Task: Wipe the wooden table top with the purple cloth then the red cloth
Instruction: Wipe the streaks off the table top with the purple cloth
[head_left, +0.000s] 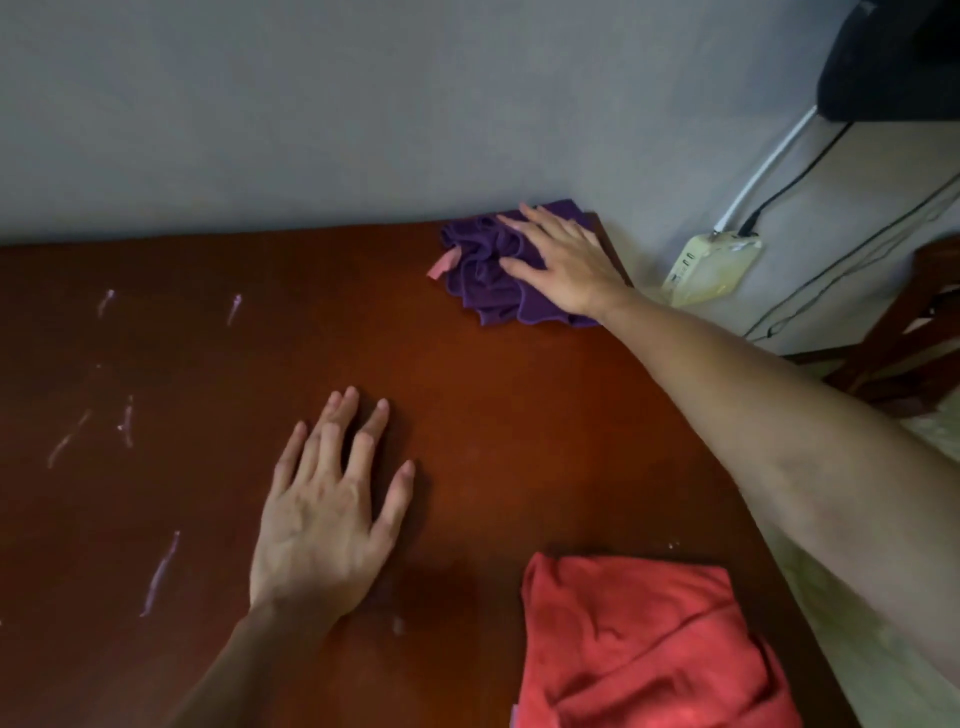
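The purple cloth (488, 275) lies bunched at the far right corner of the wooden table top (493, 415), with a small pink tag on its left side. My right hand (563, 260) presses flat on it, fingers spread and pointing left. My left hand (327, 509) rests palm down on the bare wood near the middle, fingers apart, holding nothing. The red cloth (649, 644) lies crumpled at the near right edge of the table, untouched.
Pale streaks (161, 571) mark the table's left side. A grey wall (363, 104) runs along the far edge. Right of the table, a cream power strip (711, 267) with cables hangs on the wall, and a dark wooden chair (914, 332) stands beside it.
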